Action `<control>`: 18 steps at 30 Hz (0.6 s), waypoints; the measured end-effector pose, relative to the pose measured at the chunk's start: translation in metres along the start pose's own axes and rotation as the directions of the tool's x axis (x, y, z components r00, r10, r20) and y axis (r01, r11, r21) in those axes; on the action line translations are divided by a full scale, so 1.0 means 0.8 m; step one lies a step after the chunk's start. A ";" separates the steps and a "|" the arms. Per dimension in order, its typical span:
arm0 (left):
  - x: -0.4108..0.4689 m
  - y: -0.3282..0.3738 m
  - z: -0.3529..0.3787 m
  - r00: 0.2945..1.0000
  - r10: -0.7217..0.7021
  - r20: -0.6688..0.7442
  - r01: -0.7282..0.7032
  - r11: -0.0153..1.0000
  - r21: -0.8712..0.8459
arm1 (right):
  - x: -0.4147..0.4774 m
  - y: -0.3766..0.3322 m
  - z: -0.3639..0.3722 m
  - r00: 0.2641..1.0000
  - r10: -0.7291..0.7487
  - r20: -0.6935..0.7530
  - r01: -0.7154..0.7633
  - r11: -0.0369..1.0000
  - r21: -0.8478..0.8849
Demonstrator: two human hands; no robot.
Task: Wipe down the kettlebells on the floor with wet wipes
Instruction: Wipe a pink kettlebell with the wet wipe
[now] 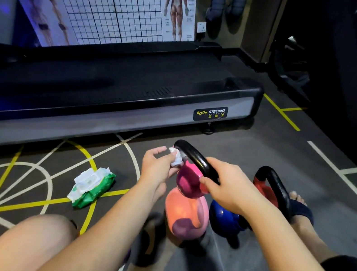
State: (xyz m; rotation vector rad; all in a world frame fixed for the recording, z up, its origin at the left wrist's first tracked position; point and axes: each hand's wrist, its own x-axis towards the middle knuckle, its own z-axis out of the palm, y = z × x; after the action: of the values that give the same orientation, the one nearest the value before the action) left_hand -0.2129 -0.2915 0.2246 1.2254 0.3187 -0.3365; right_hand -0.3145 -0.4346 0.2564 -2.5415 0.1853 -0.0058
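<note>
Green wipe pack [92,186] lies on the floor [265,150] at left. We see the left hand [157,167] pinching a crumpled wipe [175,157] against the magenta kettlebell [188,182], and the right hand [225,186] gripping its handle [195,157]. Orange kettlebell [185,215], blue kettlebell [222,219] and red kettlebell [266,189] crowd close; treadmill [132,93] behind.

The crumpled white wet wipe [175,157] pinched in my left hand [157,167] looks like thin, soft non-woven cloth. The magenta round kettlebell [188,182] has a smooth, glossy coating. Its black handle [195,156], gripped by my right hand [225,189], shines like lacquered metal. The salmon-pink kettlebell [185,210], blue kettlebell [222,217] and red kettlebell [264,186] show the same slick sheen. The green wipes pack [94,186] is crinkled, glossy plastic film. The dark grey floor [241,151] looks matt and faintly grainy, its lines flat paint. The treadmill's grey side panel [128,114] is smooth, with a satin finish.
</note>
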 end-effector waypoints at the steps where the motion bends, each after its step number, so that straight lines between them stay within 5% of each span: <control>1: -0.001 -0.001 0.000 1.000 -0.024 -0.009 0.023 1.000 -0.011 | 0.001 -0.001 0.001 1.000 0.002 -0.006 -0.002 1.000 0.001; 5: -0.003 0.003 -0.001 0.995 -0.080 -0.054 0.078 0.997 -0.028 | -0.001 -0.001 0.004 1.000 0.004 -0.023 -0.003 1.000 0.022; 9: 0.004 0.009 -0.007 0.996 0.051 -0.079 -0.054 0.998 -0.033 | -0.002 -0.002 0.009 1.000 -0.001 -0.024 0.002 1.000 0.015; 18: 0.009 -0.023 -0.010 0.978 0.209 -0.001 -0.188 0.882 0.432 | 0.001 0.001 0.008 0.999 0.025 -0.020 -0.024 0.997 0.073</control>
State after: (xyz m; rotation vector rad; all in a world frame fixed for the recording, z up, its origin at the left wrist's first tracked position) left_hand -0.2144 -0.2898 0.2028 1.6904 0.1581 -0.2035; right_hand -0.3138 -0.4315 0.2504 -2.4676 0.2205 -0.0287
